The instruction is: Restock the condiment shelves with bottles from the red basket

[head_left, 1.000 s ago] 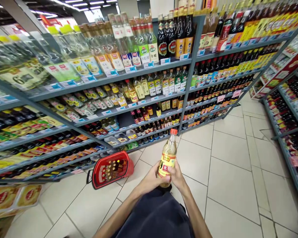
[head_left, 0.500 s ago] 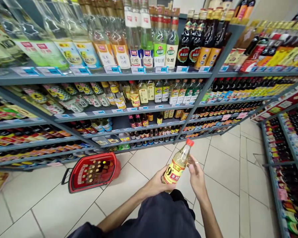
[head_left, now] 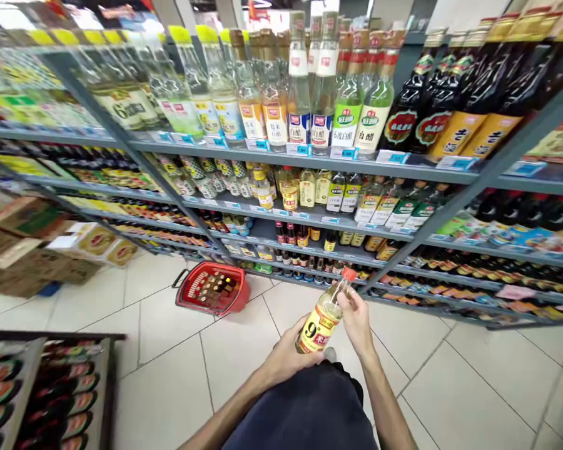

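A clear bottle of pale rice vinegar (head_left: 319,322) with a red cap and a yellow label marked 9° is tilted in front of my body, its cap up and to the right. My left hand (head_left: 288,347) is wrapped round its lower part. My right hand (head_left: 355,315) grips the bottle's neck below the cap, thumb and fingers closed on it. The label faces up toward me, partly covered by my left fingers at the base.
Ahead stands a grey shelf unit (head_left: 309,153) with rows of vinegar and sauce bottles. A red shopping basket (head_left: 241,300) holding several bottles sits on the tiled floor to the left. Cardboard boxes (head_left: 70,269) lie farther left. Another bottle rack (head_left: 107,387) is at lower left.
The view has swung left, bringing boxes and a lower-left rack in. My right hand has moved in from beside the bottle onto its neck. The bottle stays in my left hand.
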The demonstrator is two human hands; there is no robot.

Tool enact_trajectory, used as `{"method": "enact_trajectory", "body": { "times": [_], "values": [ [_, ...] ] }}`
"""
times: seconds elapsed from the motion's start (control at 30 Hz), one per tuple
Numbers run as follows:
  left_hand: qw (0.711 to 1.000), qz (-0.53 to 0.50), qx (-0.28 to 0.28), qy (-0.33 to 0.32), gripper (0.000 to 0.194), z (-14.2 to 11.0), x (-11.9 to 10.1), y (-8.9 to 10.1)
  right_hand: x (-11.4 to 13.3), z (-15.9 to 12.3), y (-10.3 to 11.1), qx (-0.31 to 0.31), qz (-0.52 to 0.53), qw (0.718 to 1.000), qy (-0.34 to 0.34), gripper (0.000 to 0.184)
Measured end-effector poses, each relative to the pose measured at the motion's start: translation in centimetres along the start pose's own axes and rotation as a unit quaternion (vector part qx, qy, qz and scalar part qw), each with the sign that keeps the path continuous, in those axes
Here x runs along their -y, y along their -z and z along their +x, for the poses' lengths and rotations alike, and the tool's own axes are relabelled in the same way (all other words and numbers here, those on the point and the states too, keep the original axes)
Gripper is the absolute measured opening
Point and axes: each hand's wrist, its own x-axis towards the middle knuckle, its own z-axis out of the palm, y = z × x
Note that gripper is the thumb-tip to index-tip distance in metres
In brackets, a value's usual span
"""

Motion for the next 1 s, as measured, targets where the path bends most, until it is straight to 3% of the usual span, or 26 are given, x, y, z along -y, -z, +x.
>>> {"method": "enact_trajectory", "body": {
  "times": [0.23,0.33,0.47,0.6,0.7,0.83,1.0],
  "values": [
    [0.991,-0.026,-0.128,0.02,0.077,0.0,0.9,-4.9,0.0,3.9,0.7,0.097,0.02,0.995,-0.033,0.048],
    [0.983,-0.065,-0.169,0.011,0.079,0.5,0.3,-4.9,1.1,5.6,-0.3,0.145,0.01,0.989,-0.01,0.047],
    [0.978,-0.067,-0.199,-0.018,0.061,1.5,-1.1,-3.1,3.4,7.9,-2.5,0.177,-0.017,0.984,0.034,0.047],
    [0.978,-0.051,-0.189,-0.068,0.065,2.0,-2.0,0.1,5.4,9.3,-5.3,0.219,-0.038,0.972,0.073,0.046],
    [0.979,-0.044,-0.172,-0.096,0.071,1.4,-1.8,3.6,6.6,9.3,-7.7,0.235,-0.043,0.966,0.101,0.046],
    [0.987,-0.045,-0.124,-0.088,0.077,-0.9,-0.6,10.0,7.6,7.7,-11.9,0.241,-0.164,0.948,0.13,0.044],
    [0.994,-0.026,-0.053,-0.087,0.079,-2.1,0.3,18.7,7.9,5.4,-19.0,0.188,-0.362,0.895,0.179,0.039]
  ]
}}
